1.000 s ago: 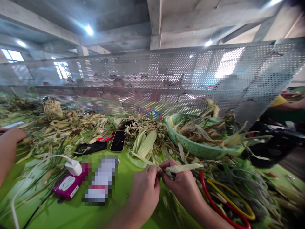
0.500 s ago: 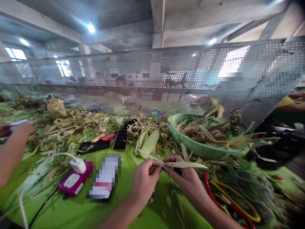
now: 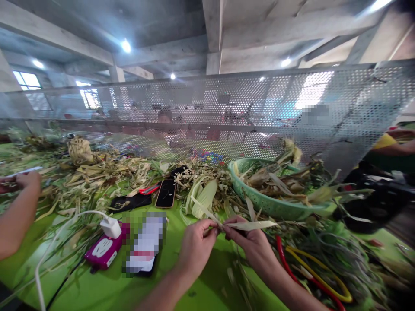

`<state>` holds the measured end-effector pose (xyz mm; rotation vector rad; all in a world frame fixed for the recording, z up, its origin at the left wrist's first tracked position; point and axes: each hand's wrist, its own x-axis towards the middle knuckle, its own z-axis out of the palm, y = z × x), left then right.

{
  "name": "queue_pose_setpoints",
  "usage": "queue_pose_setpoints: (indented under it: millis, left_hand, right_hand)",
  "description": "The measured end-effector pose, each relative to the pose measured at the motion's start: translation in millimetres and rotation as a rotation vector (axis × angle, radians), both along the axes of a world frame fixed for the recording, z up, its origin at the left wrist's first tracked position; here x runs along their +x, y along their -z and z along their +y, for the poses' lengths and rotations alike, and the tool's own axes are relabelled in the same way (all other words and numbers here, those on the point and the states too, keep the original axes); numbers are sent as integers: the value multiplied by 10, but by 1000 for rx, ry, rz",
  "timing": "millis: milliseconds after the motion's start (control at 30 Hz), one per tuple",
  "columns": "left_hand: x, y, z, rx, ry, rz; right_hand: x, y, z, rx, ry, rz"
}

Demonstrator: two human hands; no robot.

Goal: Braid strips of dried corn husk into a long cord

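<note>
Husk strip (image 3: 254,225) is in both our hands, above the green counter (image 3: 177,280), broad pale end pointing right. Left hand (image 3: 196,246): thumb and fingers pinched narrow on it at the joint. Right hand (image 3: 253,244): same narrow pinch just beside, fingertips nearly meeting the left's; can't tell if they touch. A thin pale strip (image 3: 202,208) runs up-left from the pinch, across the front of a wide pale-green corn husk (image 3: 207,196); can't tell if it's the same piece as ours. Beyond the right hand we've got a green plastic basket (image 3: 275,209) full of dried husks, with red tubing (image 3: 281,255) and yellow tubing (image 3: 327,273) nearer us, by a green stringy tangle (image 3: 343,255). Left of our hands: blurred-out phone (image 3: 145,246), then purple power strip (image 3: 105,251) with white plug (image 3: 110,227) in it. Behind those, dark phone (image 3: 165,193), red tool (image 3: 150,189) and black pouch (image 3: 129,202). Another person's arm (image 3: 21,211) reaches in at far left. Loose husks (image 3: 87,172) spread along the back, up to the perforated metal screen (image 3: 191,99).
</note>
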<state>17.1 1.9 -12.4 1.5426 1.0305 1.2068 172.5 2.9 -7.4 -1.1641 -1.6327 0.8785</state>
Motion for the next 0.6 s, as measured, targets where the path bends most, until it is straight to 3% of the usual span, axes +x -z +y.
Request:
queue_pose_setpoints:
  millis: [233, 367, 600]
  left_hand:
    - [-47, -43, 19, -175, 128, -246]
    - [-59, -46, 34, -174, 238, -439]
    - [-50, 30, 71, -201, 107, -492]
  right_hand:
    - [-45, -143, -63, -41, -71, 224]
    - [-105, -172, -75, -25, -99, 238]
    - [-105, -116, -44, -51, 28, 102]
